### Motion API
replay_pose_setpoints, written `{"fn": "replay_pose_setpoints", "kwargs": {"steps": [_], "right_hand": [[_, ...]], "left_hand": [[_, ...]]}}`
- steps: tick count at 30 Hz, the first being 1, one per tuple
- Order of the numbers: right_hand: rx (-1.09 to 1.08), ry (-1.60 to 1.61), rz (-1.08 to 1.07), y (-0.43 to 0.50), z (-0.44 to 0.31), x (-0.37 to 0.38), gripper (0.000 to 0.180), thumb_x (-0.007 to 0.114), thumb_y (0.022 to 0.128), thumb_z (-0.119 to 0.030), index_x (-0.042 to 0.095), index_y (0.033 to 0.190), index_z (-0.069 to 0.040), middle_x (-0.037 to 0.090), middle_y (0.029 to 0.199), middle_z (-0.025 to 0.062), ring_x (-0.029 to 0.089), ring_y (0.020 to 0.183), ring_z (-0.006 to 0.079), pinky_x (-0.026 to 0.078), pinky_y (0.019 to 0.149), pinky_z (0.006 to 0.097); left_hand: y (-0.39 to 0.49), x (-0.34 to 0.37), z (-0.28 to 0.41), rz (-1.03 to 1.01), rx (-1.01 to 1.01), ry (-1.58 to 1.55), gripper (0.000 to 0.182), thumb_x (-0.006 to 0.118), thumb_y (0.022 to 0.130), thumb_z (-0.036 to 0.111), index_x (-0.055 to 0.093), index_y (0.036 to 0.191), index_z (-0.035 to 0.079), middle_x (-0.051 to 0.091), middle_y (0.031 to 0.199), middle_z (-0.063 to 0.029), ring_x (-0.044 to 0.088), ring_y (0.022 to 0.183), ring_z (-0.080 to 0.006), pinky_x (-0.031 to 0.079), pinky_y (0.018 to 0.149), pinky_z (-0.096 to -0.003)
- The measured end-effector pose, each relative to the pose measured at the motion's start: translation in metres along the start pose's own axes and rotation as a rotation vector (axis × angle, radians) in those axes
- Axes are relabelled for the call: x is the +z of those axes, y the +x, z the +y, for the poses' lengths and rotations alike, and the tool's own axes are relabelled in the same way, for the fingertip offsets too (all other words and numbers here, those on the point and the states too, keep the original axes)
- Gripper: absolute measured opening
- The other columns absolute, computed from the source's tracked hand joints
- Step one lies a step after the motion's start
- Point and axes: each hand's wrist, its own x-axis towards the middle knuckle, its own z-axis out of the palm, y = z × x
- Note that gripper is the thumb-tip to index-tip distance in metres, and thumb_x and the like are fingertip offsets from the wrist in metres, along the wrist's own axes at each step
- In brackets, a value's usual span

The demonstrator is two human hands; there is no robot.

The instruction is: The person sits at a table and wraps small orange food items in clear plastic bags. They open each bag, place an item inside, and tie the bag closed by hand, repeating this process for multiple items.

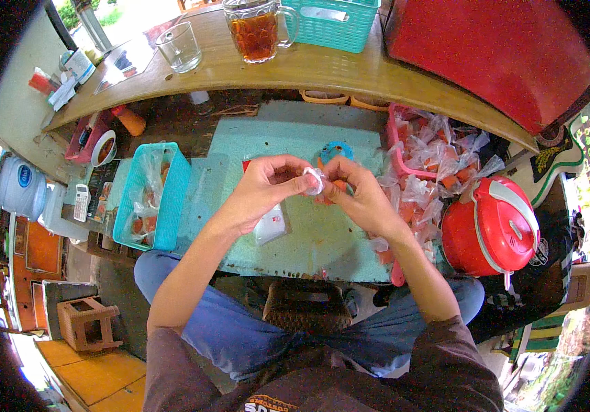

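Both hands meet over the pale green tabletop [305,257]. They hold a small clear plastic bag [314,181] with orange-red contents, its gathered white-looking top between the fingertips. My left hand [272,186] pinches the bag's top from the left. From the right, my right hand [359,198] grips it with thumb and fingers, hiding part of the filled portion. Under my left hand lies a white plastic packet [271,225], partly covered. Just beyond my right hand is a blue round object [337,149], too blocked to identify.
Filled bags [413,198] lie beside a pink basket [395,136] at right, near a red lidded container [496,226]. A turquoise basket [176,206] with bags stands left, past it a calculator [82,202]. The raised wooden shelf [212,77] bears a glass mug [254,31] of brown liquid and a drinking glass [184,51].
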Motion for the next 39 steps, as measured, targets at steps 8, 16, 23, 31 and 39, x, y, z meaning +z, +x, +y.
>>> {"fn": "replay_pose_setpoints", "kwargs": {"steps": [8,16,23,31,39], "right_hand": [[-0.063,-0.303,0.215,-0.001,-0.002,0.008,0.010,0.065,0.092,-0.008,0.058,0.091,-0.001,0.062,0.076,0.0048,0.059,0.074,0.0115,0.047,0.067,0.0276],[0.029,-0.260,0.254,-0.002,-0.011,0.010,0.015,0.069,0.089,-0.011,0.057,0.090,-0.002,0.062,0.078,0.0078,0.058,0.075,0.0127,0.046,0.071,0.0289],[-0.036,-0.283,0.309,-0.001,-0.005,0.008,0.018,0.068,0.088,-0.010,0.055,0.095,-0.001,0.063,0.076,0.0114,0.062,0.072,0.0171,0.049,0.062,0.0338],[-0.093,-0.372,0.133,0.002,0.002,0.011,0.019,0.068,0.083,-0.005,0.064,0.101,0.001,0.062,0.070,0.0060,0.056,0.061,0.0091,0.046,0.058,0.0269],[0.046,-0.222,0.141,-0.002,-0.003,0.009,0.019,0.072,0.081,-0.007,0.061,0.096,-0.002,0.056,0.069,0.0022,0.054,0.060,0.0096,0.046,0.057,0.0285]], "left_hand": [[0.003,-0.001,-0.003,0.086,0.045,0.169,0.020,0.075,0.086,0.017,0.069,0.101,0.004,0.068,0.088,-0.0017,0.060,0.079,-0.0082,0.047,0.069,-0.0235],[0.004,-0.002,-0.004,0.169,0.078,0.335,0.021,0.072,0.089,0.018,0.065,0.103,0.005,0.068,0.090,-0.0029,0.062,0.084,-0.0085,0.049,0.069,-0.0234],[0.005,-0.005,-0.010,0.094,-0.021,-0.043,0.018,0.071,0.090,0.017,0.066,0.102,0.004,0.068,0.095,-0.0038,0.063,0.086,-0.0113,0.052,0.073,-0.0269],[0.008,-0.005,-0.019,0.130,0.179,0.315,0.012,0.071,0.086,0.007,0.067,0.096,0.002,0.061,0.076,0.0012,0.053,0.068,-0.0055,0.043,0.060,-0.0234],[0.007,-0.006,-0.014,0.225,0.171,0.464,0.010,0.069,0.087,0.009,0.062,0.093,0.004,0.064,0.083,0.0007,0.058,0.076,-0.0053,0.044,0.063,-0.0224]]}}
